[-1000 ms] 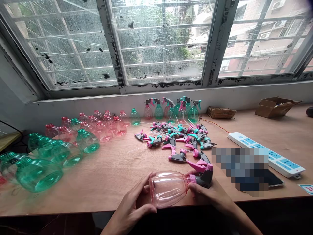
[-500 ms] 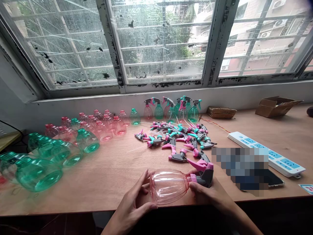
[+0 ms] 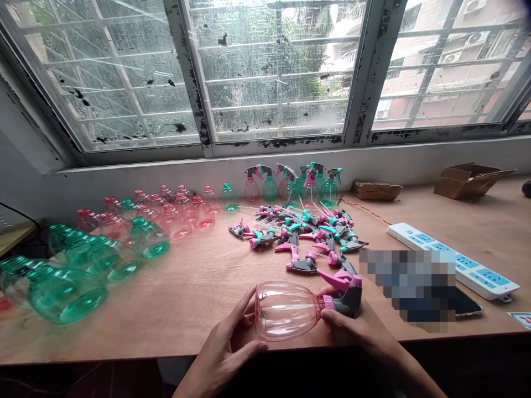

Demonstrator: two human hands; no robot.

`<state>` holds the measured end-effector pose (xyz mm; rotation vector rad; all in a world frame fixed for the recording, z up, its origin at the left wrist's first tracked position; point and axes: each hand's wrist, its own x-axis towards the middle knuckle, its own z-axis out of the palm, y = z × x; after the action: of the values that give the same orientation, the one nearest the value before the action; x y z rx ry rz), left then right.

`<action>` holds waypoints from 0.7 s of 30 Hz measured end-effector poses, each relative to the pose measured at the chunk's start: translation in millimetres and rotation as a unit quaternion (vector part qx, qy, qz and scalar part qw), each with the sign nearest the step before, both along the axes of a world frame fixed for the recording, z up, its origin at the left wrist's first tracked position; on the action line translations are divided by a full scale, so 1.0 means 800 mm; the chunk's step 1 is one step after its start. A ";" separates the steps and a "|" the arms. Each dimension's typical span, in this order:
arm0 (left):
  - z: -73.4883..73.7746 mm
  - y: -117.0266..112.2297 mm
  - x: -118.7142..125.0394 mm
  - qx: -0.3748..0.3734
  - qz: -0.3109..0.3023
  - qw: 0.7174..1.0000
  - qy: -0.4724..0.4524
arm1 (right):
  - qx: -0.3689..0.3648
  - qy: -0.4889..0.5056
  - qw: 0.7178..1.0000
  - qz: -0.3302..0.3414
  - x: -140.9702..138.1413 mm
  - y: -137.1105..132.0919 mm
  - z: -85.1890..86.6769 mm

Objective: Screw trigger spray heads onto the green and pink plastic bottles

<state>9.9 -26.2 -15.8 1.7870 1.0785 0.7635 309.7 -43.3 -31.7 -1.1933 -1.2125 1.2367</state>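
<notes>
A clear pink spray bottle lies on its side above the front edge of the table, its base toward the left. My left hand is curved around that base, thumb below and fingers behind. At the neck, my right hand grips the pink collar of a grey and pink trigger sprayer, which sits on the bottle's mouth. Some right fingers are hidden behind the neck. Just beyond lies a pile of loose trigger sprayers in pink, teal and grey, with thin tubes.
Open-mouthed green bottles and pink bottles stand on the left. Several bottles with sprayers line the wall under the window. On the right are a power strip, a partly blurred phone and two cardboard boxes.
The pink bottle has turned slightly about its length and its base end has risen a little. Both hands keep nearly the same place.
</notes>
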 end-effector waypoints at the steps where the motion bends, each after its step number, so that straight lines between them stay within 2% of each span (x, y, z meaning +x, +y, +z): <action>1: 0.001 0.000 0.001 0.006 0.002 1.000 0.009 | 0.000 -0.004 1.000 0.001 0.000 0.000 0.001; 6: 0.009 0.001 0.003 0.006 -0.007 1.000 0.026 | -0.005 -0.009 1.000 0.008 0.000 -0.001 0.001; 12: 0.001 0.001 -0.002 -0.012 -0.001 1.000 -0.019 | -0.003 -0.009 1.000 0.005 0.000 -0.001 0.001; 21: 0.001 0.003 -0.001 -0.016 0.005 1.000 -0.008 | 0.000 -0.009 1.000 0.003 -0.001 -0.001 0.001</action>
<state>9.2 -23.8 -15.1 1.7485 1.0836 0.7605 309.3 -44.1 -31.0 -1.2041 -1.2306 1.2313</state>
